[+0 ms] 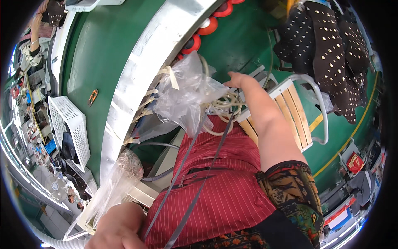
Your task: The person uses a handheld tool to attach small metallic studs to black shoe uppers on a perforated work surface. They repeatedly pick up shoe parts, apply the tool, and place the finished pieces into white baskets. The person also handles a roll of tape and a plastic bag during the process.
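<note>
My right arm reaches forward past a chair with wooden slats (290,108). My right hand (236,79) is stretched out beyond the chair's edge, fingers apart, and holds nothing that I can see. Beside it, crumpled clear plastic bags (182,89) hang along the curved metal table. Loops of pale hose (227,101) lie just below that hand, over a red striped apron (211,178) with dark straps. My left hand (118,234) is close at the lower left, partly cut off by the frame edge; its fingers cannot be made out. Clear plastic sheeting (114,182) hangs close to it.
The curved metal table edge (137,62) runs along my left. Dark fabric with pale dots (323,54) hangs at the far right. A white plastic basket (72,128) and a small orange object (93,97) are further left. Red round parts (207,25) line the table's far side.
</note>
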Demonstrator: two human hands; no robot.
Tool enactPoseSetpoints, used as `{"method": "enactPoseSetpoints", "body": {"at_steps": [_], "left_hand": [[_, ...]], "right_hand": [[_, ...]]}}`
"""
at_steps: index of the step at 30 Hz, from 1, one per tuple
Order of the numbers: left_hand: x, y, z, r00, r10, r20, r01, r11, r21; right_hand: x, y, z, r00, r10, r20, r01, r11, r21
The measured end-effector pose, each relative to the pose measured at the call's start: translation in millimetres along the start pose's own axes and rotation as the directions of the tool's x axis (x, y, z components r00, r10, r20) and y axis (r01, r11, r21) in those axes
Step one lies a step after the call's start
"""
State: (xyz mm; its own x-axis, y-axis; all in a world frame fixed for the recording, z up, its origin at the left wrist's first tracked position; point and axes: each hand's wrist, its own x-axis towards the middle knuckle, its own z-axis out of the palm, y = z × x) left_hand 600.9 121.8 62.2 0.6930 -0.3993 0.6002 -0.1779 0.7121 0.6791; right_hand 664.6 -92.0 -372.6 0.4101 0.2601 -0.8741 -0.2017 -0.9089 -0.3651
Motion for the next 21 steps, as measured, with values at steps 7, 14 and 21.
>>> {"method": "enactPoseSetpoints", "body": {"at_steps": [7,14,21], "left_hand": [[-14,17,-12,0.96,0.167,-0.226,-0.134,0.979,0.153],[-41,51,0,0.896,0.012,-0.444,0.115,0.959,0.258],[-14,33,-5,0.655,-0.416,-0.63,0.726,0.577,0.374]], "right_hand": [[0,-3,92,0.9,-0.041,0.435,-0.144,0.913,0.383],[-32,-4,37,0.923,-0.09,-0.375,0.279,0.827,0.488],[-296,-18,-98,0.479,0.018,-0.878,0.629,0.69,0.358]]}}
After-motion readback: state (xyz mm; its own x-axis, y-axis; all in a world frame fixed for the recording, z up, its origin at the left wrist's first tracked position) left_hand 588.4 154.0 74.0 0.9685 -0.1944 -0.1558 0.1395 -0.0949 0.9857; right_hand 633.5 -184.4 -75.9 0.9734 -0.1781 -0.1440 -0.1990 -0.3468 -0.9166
